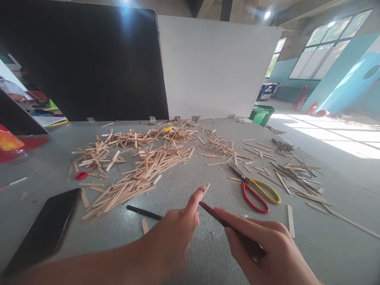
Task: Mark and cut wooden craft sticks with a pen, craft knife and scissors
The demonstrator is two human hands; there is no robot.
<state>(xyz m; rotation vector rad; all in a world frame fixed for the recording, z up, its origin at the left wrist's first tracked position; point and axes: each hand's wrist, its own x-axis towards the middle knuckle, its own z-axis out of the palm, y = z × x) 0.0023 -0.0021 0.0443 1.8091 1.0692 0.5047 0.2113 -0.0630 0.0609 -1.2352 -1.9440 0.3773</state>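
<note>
My left hand (181,227) is closed, pinching a short piece of wooden craft stick (206,189) between thumb and fingers. My right hand (261,241) grips a slim, dark, knife-like tool (219,217); its exact kind is unclear. The tool's narrow end points up and left, close to the left fingertips and the stick piece. A black pen-like rod (144,212) lies partly hidden behind my left wrist. Beyond my right hand rest scissors (252,186) with one red and one yellow handle, their blades pointing away. A loose craft stick (290,221) lies right of them.
A large heap of craft sticks (148,170) spreads over the grey table (184,178). Thin strips (299,178) are scattered on the right. A black phone (44,229) and a red ring (81,175) lie left. Black (113,59) and white (213,67) panels stand along the back edge.
</note>
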